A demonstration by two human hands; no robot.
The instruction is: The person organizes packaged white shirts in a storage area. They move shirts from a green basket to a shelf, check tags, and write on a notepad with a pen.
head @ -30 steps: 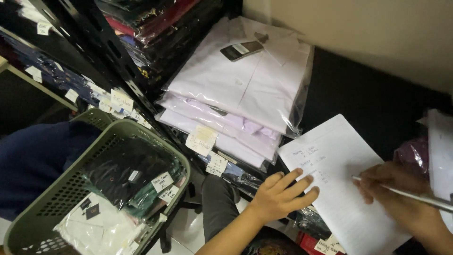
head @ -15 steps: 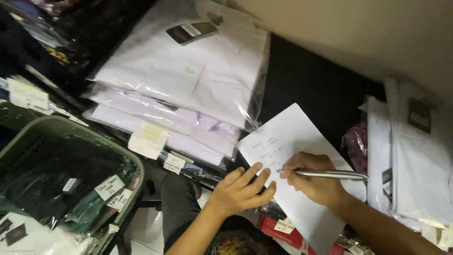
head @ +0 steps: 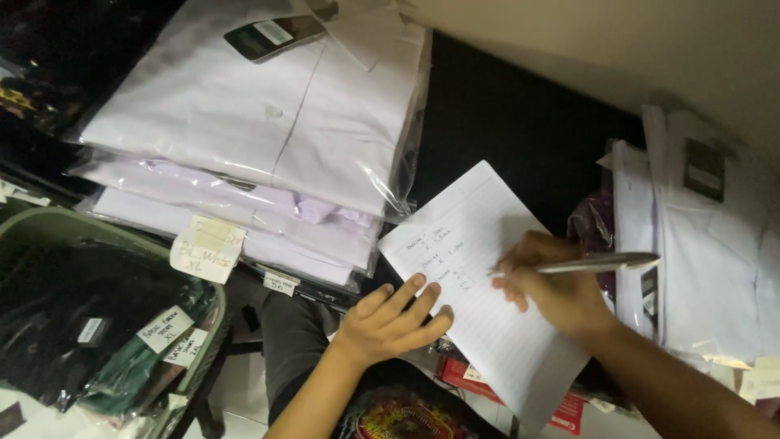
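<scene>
My right hand (head: 556, 289) comes in from the near right, forearm slanting up toward the middle, and its fingers are pinched around a slim silver pen (head: 581, 263). The pen lies almost level, its shiny metal barrel running out to the right past my knuckles, its tip down on the paper to the left of my fingers.

The paper (head: 487, 293) is a white lined sheet, thin and flat, turned at a slant on a dark shelf surface (head: 520, 122), with a few short handwritten rows near its middle. It sits in the middle of the view, between the two stacks of shirts.

My left hand (head: 390, 321) reaches up from the near edge, palm down, fingers loosely spread and gripping nothing; the fingertips press on the sheet's near left edge.

To the far left is a stack of folded pale lilac shirts (head: 244, 130) in glossy, crinkled clear plastic bags, soft and squared off, with small paper tags hanging from the front edge. A dark card label (head: 272, 36) lies on the top bag. At the right stands a stack of white bagged shirts (head: 699, 244), just beside my right hand. At the near left, a green plastic basket (head: 49, 223) holds dark folded garments in bags.
</scene>
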